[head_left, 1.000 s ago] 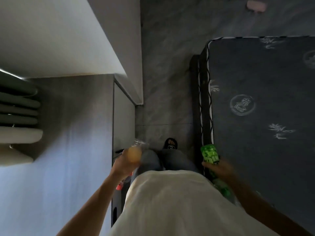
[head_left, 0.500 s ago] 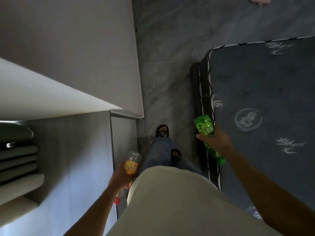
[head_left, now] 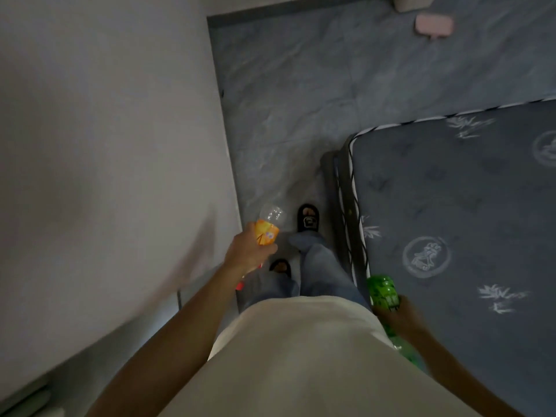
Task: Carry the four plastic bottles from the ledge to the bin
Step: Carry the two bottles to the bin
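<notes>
My left hand (head_left: 248, 251) is closed around a clear plastic bottle with an orange label (head_left: 267, 228), held bottom-up; a red cap (head_left: 239, 285) shows below the wrist, and I cannot tell whether a second bottle is in that hand. My right hand (head_left: 404, 316) grips a green plastic bottle (head_left: 382, 291), bottom pointing forward, close to my right hip and over the mattress edge. More green plastic (head_left: 401, 350) shows behind that hand. No bin or ledge is in view.
A pale wall (head_left: 105, 145) runs along my left. A dark patterned mattress (head_left: 466, 221) fills the right, leaving a narrow strip of grey marbled floor (head_left: 301, 100) ahead. My feet in black slippers (head_left: 307, 218) stand in that strip. A pink object (head_left: 434, 24) lies far ahead.
I have walked forward past the cabinet, now out of view. My left hand swung forward and up with the orange bottle. My right hand swung back and down with the green one.
</notes>
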Demonstrator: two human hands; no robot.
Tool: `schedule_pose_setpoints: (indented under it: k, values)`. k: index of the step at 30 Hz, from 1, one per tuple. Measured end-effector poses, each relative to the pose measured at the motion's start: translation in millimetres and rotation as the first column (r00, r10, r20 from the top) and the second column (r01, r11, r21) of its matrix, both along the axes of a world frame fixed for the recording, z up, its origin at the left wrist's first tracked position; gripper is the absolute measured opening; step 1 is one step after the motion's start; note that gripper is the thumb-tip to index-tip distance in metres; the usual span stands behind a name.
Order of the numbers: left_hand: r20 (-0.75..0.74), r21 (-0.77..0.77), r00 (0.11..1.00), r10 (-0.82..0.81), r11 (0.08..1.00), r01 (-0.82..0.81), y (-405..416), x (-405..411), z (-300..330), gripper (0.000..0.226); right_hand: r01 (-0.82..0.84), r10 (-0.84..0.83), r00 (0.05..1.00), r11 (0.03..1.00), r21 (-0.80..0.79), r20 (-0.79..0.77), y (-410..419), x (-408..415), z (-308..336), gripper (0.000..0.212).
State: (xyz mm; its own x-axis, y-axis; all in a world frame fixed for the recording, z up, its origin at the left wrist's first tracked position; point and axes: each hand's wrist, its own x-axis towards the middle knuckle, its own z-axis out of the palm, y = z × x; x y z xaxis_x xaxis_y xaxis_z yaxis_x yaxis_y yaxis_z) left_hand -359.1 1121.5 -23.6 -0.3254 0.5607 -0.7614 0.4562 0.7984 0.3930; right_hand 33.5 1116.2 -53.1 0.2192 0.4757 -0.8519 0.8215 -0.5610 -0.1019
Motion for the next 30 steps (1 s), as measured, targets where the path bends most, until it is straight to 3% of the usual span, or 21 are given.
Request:
schedule_pose_setpoints:
  k: [3, 7, 15, 22, 30]
  values:
    - [-0.018, -0.009, 1.0, -0.02, 1.0, 0.02, 46.5, -6.9, -5.4, 0.063, -0.03, 0.03, 0.999, 1.0, -0.001, 0.014, 47.7, 2.0, -6.2, 0.062]
    - [-0.051, -0.069, 0.999, 0.014, 0.997, -0.018, 72.4, -23.2, -12.6, 0.064, -0.092, 0.091, 0.996, 0.996, -0.013, -0.012, 133.8, -17.1, -15.5, 0.064]
    - [-0.062, -0.215, 0.985, 0.163, 0.961, -0.173, 76.8, -65.1, -14.3, 0.07, -0.168, 0.183, 0.975, 0.978, 0.123, -0.126, 307.9, -118.3, -11.7, 0.087]
    - [-0.045, -0.266, 0.977, 0.21, 0.94, -0.214, 118.4, -119.2, -19.3, 0.077, -0.223, 0.256, 0.957, 0.948, 0.226, -0.132, 410.6, -197.6, -9.6, 0.081]
    - [0.018, -0.216, 0.998, 0.063, 0.975, -0.058, 280.9, -192.3, -21.7, 0.075, -0.073, 0.088, 0.986, 0.992, 0.106, -0.139, 452.7, -214.3, -5.7, 0.079]
